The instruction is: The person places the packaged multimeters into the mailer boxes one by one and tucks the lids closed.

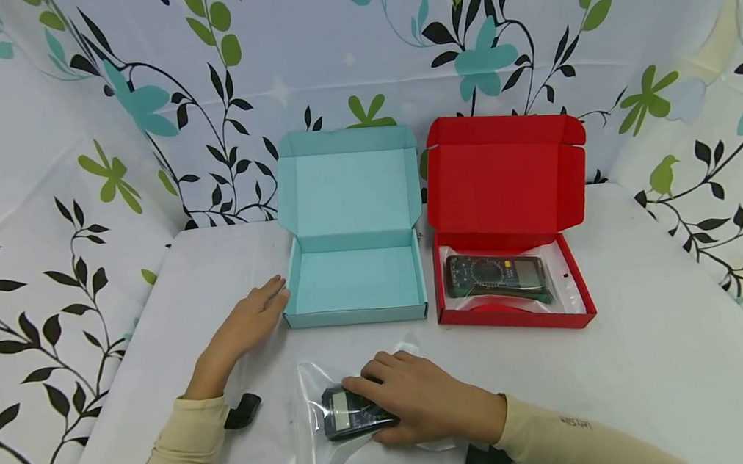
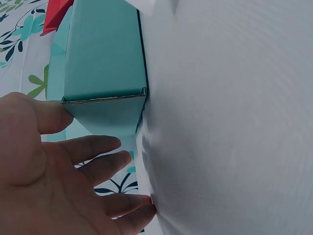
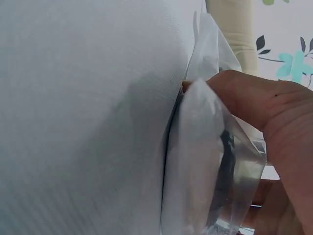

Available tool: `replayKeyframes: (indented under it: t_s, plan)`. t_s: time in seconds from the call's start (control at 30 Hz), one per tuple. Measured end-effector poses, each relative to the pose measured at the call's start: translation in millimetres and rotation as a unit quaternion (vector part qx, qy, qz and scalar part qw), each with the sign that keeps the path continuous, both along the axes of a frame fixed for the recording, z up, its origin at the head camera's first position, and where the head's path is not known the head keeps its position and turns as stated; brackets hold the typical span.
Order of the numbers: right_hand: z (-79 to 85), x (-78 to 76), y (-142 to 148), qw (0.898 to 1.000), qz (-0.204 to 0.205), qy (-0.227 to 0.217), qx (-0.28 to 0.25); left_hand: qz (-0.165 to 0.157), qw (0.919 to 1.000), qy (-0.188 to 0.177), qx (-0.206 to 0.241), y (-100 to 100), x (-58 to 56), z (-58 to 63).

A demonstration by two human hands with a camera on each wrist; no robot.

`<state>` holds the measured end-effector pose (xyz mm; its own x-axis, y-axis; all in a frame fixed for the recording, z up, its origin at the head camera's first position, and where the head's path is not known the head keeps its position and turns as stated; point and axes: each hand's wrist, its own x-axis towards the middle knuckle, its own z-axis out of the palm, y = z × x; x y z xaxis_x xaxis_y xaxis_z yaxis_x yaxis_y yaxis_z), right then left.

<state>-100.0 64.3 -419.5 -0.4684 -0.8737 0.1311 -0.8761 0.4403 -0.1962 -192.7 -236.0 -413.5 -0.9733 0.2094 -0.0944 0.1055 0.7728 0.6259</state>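
Beside the left wall of an open light blue box (image 1: 356, 316), my left hand (image 1: 250, 324) has its fingers extended. In the left wrist view the thumb touches the edge of the box (image 2: 105, 54), and the fingers reach along its side. My right hand (image 1: 429, 396) grips a black multimeter (image 1: 342, 413) inside a clear plastic bag (image 1: 312, 462) on the table, in front of the blue box. Its palm and fingers hide one end of the meter. The right wrist view shows the thumb along the edge of the crinkled bag (image 3: 195, 147).
Right of the blue box stands an open red box (image 1: 518, 320) with its lid up. Inside it lies another multimeter (image 1: 494, 273) in a clear bag. A white cloth (image 1: 654, 354) covers the table, and a leaf-patterned curtain (image 1: 328, 44) hangs behind.
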Motion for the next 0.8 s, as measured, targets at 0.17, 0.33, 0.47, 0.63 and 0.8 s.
replayKeyframes:
  t_s: [0.17, 0.33, 0.47, 0.63, 0.8]
  plan:
    - [0.9, 0.0, 0.4, 1.000, -0.004, -0.006, -0.008, 0.001, 1.0000, -0.008, 0.000, 2.2, 0.4, 0.7]
    - [1.5, 0.2, 0.6, 1.000, -0.005, -0.006, -0.009, -0.006, 1.0000, -0.003, -0.003, 5.1, 1.6, 3.1]
    - [1.2, 0.2, 0.9, 1.000, -0.005, -0.008, -0.008, -0.009, 0.9999, 0.002, -0.007, 7.0, 4.1, 5.7]
    - [0.5, 0.0, 1.4, 1.000, -0.004, -0.012, -0.011, -0.013, 0.9996, 0.012, -0.022, 9.3, 7.3, 6.8]
    - [0.4, 0.2, 2.0, 1.000, -0.005, -0.016, -0.014, -0.020, 0.9989, 0.029, -0.031, 9.8, 9.6, 5.5]
